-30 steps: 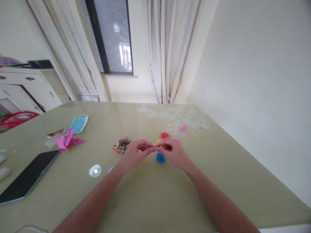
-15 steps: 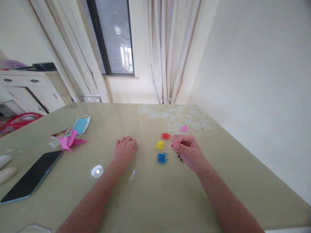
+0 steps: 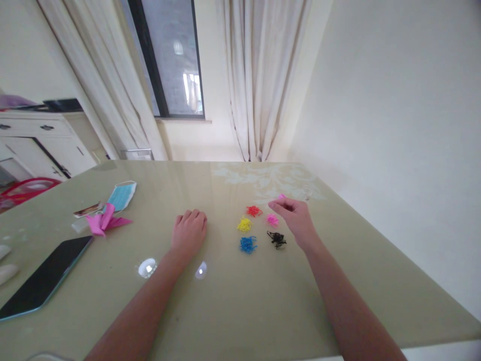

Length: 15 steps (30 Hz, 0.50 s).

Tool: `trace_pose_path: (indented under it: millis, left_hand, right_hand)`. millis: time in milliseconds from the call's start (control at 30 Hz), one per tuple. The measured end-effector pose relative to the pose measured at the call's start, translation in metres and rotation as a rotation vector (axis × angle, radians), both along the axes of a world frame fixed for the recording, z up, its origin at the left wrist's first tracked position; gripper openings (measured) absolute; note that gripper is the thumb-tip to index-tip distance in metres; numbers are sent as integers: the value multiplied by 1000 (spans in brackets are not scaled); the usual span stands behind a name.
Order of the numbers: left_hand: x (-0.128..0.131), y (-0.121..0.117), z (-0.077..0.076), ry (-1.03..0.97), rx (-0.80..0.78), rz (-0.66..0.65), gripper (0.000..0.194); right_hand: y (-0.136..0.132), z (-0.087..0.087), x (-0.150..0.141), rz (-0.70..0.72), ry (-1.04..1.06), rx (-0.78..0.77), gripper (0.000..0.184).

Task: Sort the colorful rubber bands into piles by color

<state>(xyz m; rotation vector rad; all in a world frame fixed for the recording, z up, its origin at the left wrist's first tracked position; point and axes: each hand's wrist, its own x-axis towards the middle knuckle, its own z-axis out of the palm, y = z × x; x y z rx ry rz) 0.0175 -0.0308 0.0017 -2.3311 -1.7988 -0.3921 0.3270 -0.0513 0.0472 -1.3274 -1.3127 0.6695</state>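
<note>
My left hand (image 3: pixel 190 231) rests on the table with its fingers curled down; whatever may be under the fingertips is hidden. Thumb and forefinger of my right hand (image 3: pixel 295 218) are pinched together just above the table, and anything between them is too small to make out. By that hand lie little heaps of what look like small rubber bands: a pink pile (image 3: pixel 272 220) just below the fingertips, a black pile (image 3: pixel 277 239), a red pile (image 3: pixel 254 211), a yellow pile (image 3: pixel 244 224) and a blue pile (image 3: pixel 248 244). Another pink bit (image 3: pixel 281 196) shows partly behind my right hand.
To the left lie a pink folded paper piece (image 3: pixel 107 220), a blue face mask (image 3: pixel 123 195) and a dark-screened tablet or phone (image 3: pixel 47 276). The glossy table (image 3: pixel 225 311) ends near a wall at the right. A red chair (image 3: pixel 30 185) stands at the far left.
My right hand has moved up and away from the pink and black piles, which now show. The pink bit at its fingertips is no longer visible. My left hand stays nearly in place.
</note>
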Motion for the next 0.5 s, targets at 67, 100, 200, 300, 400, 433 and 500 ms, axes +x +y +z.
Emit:
trace_pose_path:
  millis: [67,100,200,300,400,433,500]
  left_hand:
    - [0,1,1,-33,16,10,30]
    - [1,1,2,-62,22,7,29]
    - [1,3,2,-160,31,-14,28]
    - [0,5,2,-242,39,-21,27]
    - [-1,6,2,-334,27,-20,25]
    - [-1,7,2,-363,16,-20,24]
    - [-3,8,2,-417,-7,-20,24]
  right_hand:
    - [11,-12,11,-84,-213,-52,25]
    - [15,-17,14,-105,-317,-99,24]
    - [21,-29,19,-156,-509,-200,22]
    - [20,-33,20,-202,-547,-219,22]
    - [19,-33,23,-234,-603,-221,24]
    - [18,-32,24,-242,-626,-219,25]
    - [18,-32,26,-252,-663,-214,25]
